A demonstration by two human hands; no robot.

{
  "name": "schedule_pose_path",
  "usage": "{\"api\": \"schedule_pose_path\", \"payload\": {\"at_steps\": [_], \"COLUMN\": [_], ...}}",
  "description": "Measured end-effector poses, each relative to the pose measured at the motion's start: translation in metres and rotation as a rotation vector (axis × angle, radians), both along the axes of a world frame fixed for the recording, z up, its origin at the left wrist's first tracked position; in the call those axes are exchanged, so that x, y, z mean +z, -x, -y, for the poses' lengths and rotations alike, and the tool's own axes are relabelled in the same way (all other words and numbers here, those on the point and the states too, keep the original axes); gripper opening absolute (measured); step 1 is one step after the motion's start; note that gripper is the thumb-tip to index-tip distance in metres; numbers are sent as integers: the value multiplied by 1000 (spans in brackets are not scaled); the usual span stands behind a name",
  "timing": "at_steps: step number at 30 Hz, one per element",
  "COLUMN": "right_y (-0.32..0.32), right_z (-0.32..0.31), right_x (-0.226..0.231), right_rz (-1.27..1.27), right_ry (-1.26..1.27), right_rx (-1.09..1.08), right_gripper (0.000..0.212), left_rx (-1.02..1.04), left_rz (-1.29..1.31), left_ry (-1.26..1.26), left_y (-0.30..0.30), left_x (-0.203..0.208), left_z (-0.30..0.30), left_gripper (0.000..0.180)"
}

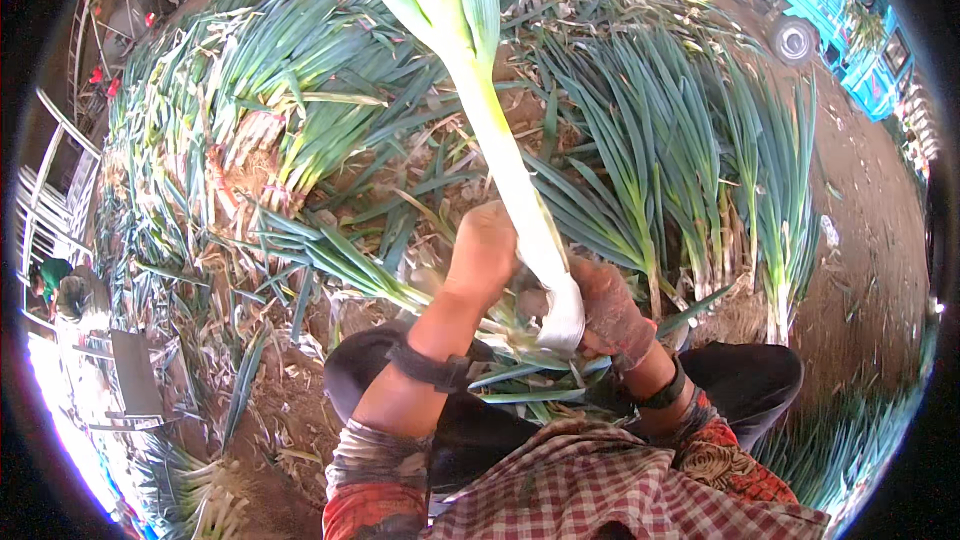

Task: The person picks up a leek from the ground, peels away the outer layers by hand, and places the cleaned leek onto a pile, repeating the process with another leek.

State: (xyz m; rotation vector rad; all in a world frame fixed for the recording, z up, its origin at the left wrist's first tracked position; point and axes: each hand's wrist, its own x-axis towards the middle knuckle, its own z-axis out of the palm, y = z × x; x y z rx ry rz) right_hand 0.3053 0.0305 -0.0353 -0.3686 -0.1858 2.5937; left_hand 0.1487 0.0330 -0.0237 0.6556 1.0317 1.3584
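Note:
A large green onion [505,145] slants up in front of me, its white stalk low and its green leaves rising past the top edge. My left hand [485,245] is closed against the left side of the stalk, its fingertips partly hidden. On the other side, my right hand [612,315], in a thin brownish glove, has its fingers bent at the stalk's lower end. A loose white outer skin [562,318] hangs down there, beside the right fingers. The root end is hidden. More green onions [375,275] lie below and left of my left hand.
Bundled green onions [290,70] heap up at the left. Others stand in upright bunches [690,170] at the right. Loose leaves and husks litter the soil [280,390]. A blue truck [800,0] is at the far right, and a white metal frame [60,210] is at the left edge.

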Motion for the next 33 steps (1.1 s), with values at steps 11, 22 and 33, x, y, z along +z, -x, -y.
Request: {"api": "schedule_pose_path", "payload": {"at_steps": [11,22,33], "right_y": [-4,23,-117], "right_z": [-3,-4,23], "right_x": [23,19,-12], "right_rz": [374,1231,1260], "right_ry": [-647,-2176,-2244], "right_rx": [-59,-683,612], "right_gripper": [41,38,45], "left_rx": [260,622,765], "left_rz": [-181,197,86], "left_ry": [-260,-222,-243], "left_y": [18,18,50], "left_x": [56,42,59], "left_z": [7,-9,3], "left_gripper": [36,16,16]}}
